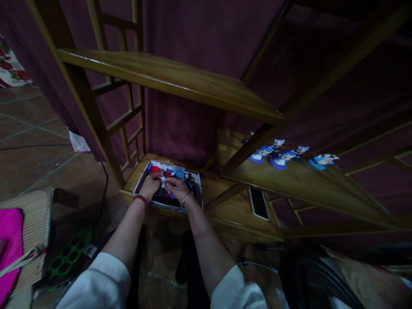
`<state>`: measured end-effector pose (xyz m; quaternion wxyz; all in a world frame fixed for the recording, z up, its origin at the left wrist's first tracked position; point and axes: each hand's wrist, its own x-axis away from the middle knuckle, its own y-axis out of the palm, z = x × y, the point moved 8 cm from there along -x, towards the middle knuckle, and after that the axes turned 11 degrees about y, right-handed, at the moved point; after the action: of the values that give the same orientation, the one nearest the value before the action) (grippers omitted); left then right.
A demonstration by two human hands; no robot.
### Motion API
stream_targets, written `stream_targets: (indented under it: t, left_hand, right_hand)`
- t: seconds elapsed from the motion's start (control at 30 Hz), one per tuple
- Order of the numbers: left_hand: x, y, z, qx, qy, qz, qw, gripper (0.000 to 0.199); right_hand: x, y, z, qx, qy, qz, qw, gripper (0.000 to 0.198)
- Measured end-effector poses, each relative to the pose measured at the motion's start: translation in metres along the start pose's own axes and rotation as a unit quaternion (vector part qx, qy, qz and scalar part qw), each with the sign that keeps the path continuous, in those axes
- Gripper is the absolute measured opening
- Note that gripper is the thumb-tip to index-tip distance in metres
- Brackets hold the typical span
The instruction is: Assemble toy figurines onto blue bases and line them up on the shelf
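Observation:
A shallow white cardboard box stands on the low wooden shelf, filled with several small figurines in red, blue and black. Over the box, my left hand has its fingers closed on one side of a small blue-and-white figurine. My right hand pinches the same figurine from the other side. Both hands sit inside the outline of the box and hide part of its contents. A red bead bracelet is on the left wrist, a thin pale one on the right.
On the right-hand shelf stand several figurines on blue bases. A phone-like dark slab lies on the low shelf. Wooden shelf board and slanting posts frame the space above. A woven stool with a pink cloth is at left.

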<state>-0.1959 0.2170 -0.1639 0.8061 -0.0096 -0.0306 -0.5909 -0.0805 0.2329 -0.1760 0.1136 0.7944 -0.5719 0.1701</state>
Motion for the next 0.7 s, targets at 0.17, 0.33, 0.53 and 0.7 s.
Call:
stream_targets:
  t: [0.17,0.33,0.53,0.7]
  left_hand:
    - [-0.002,0.007,-0.006,-0.052,0.008,-0.017,0.998,0.029]
    - [0.002,0.026,0.0,-0.089,0.036,-0.066,0.993,0.034]
    - [0.005,0.044,0.001,-0.137,0.058,-0.115,0.982,0.036]
    - [-0.002,0.03,-0.003,-0.192,0.056,-0.062,0.978,0.03]
  right_hand:
    - [-0.001,-0.009,-0.001,0.087,-0.018,0.035,0.995,0.017]
    - [0.002,-0.017,0.0,0.102,-0.002,0.051,0.993,0.031]
    - [0.004,-0.034,-0.002,0.2,-0.022,0.104,0.974,0.036]
    - [0.004,-0.037,-0.002,0.277,-0.038,0.128,0.952,0.027]
